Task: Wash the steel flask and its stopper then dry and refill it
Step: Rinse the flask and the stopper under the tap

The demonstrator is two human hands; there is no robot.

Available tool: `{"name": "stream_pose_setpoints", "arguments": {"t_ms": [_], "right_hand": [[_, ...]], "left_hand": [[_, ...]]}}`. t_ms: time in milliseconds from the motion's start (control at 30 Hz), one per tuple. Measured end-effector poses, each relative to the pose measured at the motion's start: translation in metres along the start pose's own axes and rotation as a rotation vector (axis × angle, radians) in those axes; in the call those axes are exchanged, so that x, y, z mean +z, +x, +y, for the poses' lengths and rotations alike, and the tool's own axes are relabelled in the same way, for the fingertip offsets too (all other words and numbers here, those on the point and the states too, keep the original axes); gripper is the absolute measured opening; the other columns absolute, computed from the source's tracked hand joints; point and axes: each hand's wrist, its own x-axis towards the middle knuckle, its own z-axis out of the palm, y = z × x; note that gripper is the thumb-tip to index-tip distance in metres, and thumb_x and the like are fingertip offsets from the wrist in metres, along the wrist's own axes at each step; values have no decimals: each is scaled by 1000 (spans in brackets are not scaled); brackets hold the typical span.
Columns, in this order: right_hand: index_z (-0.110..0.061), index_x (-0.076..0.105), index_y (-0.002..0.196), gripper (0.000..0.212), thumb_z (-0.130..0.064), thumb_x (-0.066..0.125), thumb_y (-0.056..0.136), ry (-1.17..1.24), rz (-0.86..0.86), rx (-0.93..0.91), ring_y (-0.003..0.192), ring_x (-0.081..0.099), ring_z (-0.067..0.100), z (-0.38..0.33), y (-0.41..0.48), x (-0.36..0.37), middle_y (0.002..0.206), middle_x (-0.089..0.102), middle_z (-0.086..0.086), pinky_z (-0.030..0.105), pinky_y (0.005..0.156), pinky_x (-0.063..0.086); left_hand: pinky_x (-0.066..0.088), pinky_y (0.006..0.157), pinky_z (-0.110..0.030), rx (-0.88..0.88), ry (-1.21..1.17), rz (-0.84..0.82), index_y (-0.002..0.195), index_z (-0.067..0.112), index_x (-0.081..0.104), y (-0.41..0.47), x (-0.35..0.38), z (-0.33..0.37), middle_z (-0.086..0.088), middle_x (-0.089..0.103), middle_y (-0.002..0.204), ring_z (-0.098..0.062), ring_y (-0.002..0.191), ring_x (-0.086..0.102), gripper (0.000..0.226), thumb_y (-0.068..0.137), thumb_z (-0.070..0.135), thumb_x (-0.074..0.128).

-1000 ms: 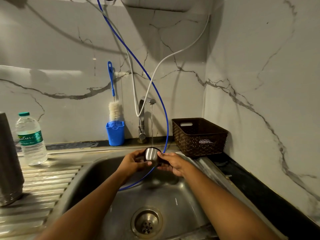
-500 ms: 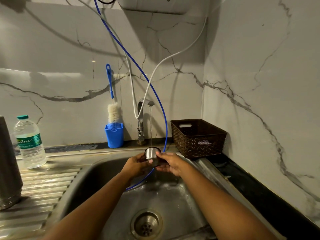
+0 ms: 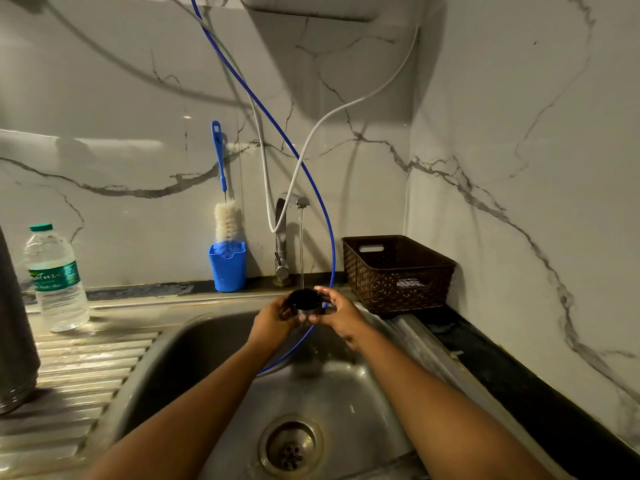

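Rinsing looks like the step in hand: the stopper sits right under the thin stream from the tap, over the back of the sink, held btwn both hands. The left hand curls fingers & thumb round its left side; the right hand curls round the right side w/ fingertips on the rim, thumb low in front. To do it well, I'd judge: tilt & turn the piece so water runs into the dark hollow, not just over the edge, and keep it low in the bowl to cut splash. Wet steel is prob. slick, so a 2-sided hold makes sense. The stopper is a short round cup shape, w/ a shiny steel band below and a black top face; threads, if any, are too small to tell. The flask is a tall dark cylinder, only partly in view at far left, upright on the ribbed steel drainboard, well apart from the hands and not yet under water. The sink is dull, water-marked steel w/ a round holed drain. A brush w/ white bristles & a blue handle stands in a blue plastic cup, likely handy for the flask's inside. A clear plastic bottle w/ a green cap is near the flask; a brown lattice basket sits on the dark table at right.
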Motion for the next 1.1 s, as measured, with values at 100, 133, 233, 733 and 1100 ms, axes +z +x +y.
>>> {"name": "stream_pose_setpoints", "arguments": {"t_ms": [100,133,233,733,1100], "right_hand": [[-15,44,136,67,7,68,77,39,-32,1,128,42,19,0,3,4,135,49,5,37,105,42],[-14,45,135,66,7,69,77,30,-53,16,128,43,21,1,4,1,135,49,6,36,104,43],[-16,45,136,67,4,69,77,-4,-41,38,129,42,21,5,6,2,137,48,6,38,104,42],[-9,62,98,31,-37,64,85,118,-27,209,83,68,21,-47,-19,1,93,68,11,28,68,58],[-12,62,106,43,-49,59,85,-218,40,-68,71,65,14,-97,-67,32,97,70,7,20,55,49]], "left_hand": [[46,101,-36,11,37,17,123,21,55,3,-12,-4,11,62,111,-7,107,57,45,82,12,70],[47,100,-37,1,53,1,121,22,57,2,-13,-6,9,65,109,-9,105,59,42,82,14,71],[48,97,-33,-26,30,3,127,18,53,0,-6,-6,6,64,111,-14,111,59,47,83,10,68],[50,70,-20,-96,-6,-18,113,19,62,-14,-24,25,2,69,93,-9,82,63,37,78,24,74],[54,73,-29,-220,-113,122,96,12,64,-50,-68,76,-8,68,87,-17,79,63,28,82,35,70]]}}
